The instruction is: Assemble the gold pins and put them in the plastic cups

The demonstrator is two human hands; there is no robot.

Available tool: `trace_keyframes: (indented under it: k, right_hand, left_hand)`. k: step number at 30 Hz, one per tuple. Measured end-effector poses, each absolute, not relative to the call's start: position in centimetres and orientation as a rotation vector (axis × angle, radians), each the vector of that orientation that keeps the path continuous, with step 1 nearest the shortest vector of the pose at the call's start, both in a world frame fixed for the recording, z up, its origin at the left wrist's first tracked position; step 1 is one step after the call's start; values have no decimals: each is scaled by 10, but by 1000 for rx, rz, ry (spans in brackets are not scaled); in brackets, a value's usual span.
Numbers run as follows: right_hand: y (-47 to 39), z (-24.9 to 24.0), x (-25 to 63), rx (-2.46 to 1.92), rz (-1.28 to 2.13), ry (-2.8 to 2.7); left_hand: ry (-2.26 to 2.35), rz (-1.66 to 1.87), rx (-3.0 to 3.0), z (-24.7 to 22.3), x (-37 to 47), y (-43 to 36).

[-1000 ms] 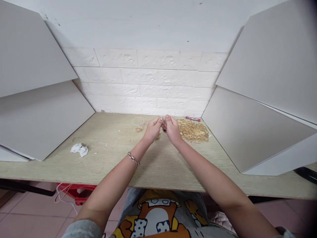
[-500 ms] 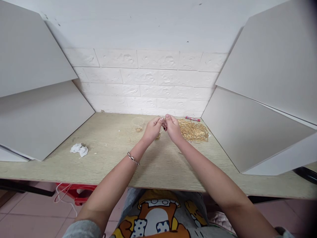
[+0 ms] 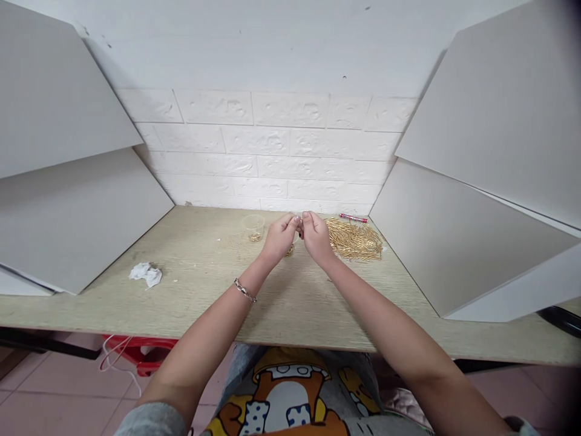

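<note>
My left hand (image 3: 282, 235) and my right hand (image 3: 316, 236) meet above the middle of the table, fingertips pinched close together. A tiny gold-coloured bit shows between them; its shape is too small to tell. Just right of my right hand lies a wide heap of thin gold sticks (image 3: 356, 240). Left of my left hand stands a clear round container (image 3: 253, 224) with small gold pieces (image 3: 255, 237) at its bottom. More gold pieces (image 3: 289, 251) sit partly hidden behind my left hand.
A red tube (image 3: 353, 218) lies behind the heap near the brick-patterned wall (image 3: 272, 139). Crumpled white tissue (image 3: 145, 274) rests on the table (image 3: 200, 303) at left. Grey panels stand at the left (image 3: 91, 212) and right (image 3: 463, 236). Below the table edge is a red stool (image 3: 147, 356).
My right hand has shifted very slightly, its fingertips a touch lower and nearer my left hand. My left hand looks almost unmoved.
</note>
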State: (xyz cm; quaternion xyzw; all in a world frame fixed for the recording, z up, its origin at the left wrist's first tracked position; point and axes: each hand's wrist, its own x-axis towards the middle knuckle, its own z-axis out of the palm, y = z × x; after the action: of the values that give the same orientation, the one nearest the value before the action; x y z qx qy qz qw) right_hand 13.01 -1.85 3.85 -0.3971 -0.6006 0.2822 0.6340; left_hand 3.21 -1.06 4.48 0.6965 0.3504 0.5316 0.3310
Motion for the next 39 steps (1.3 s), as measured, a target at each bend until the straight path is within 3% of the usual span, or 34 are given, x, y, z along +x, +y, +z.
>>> trace_keyframes:
  k: [39]
  right_hand:
    - [-17, 37, 127, -914, 839, -1298]
  left_hand:
    - [790, 1148, 1900, 51, 20, -9]
